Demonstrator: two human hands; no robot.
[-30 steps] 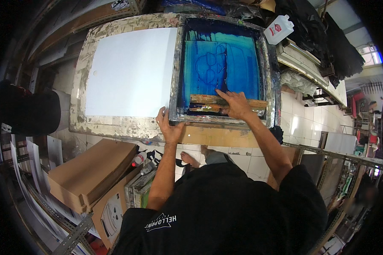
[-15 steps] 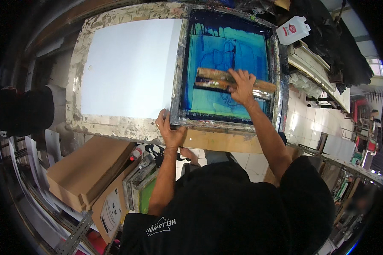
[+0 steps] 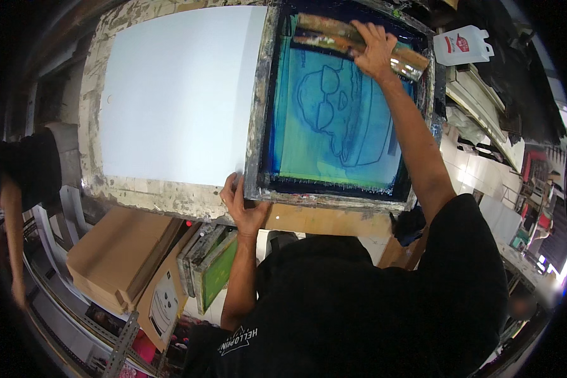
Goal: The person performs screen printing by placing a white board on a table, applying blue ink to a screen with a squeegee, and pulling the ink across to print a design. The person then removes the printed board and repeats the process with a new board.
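Squeegee (image 3: 326,28) has moved to screen's (image 3: 296,148) far end. Likely stiff; grip mid-length: right hand (image 3: 376,53) clamped there, left hand's (image 3: 246,213) fingers apart.

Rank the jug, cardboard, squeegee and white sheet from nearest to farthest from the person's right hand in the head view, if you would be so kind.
1. Squeegee: in the right hand itself.
2. Jug: just to the hand's right.
3. White sheet: farther off, to its left.
4. Cardboard: farthest, at lower left.
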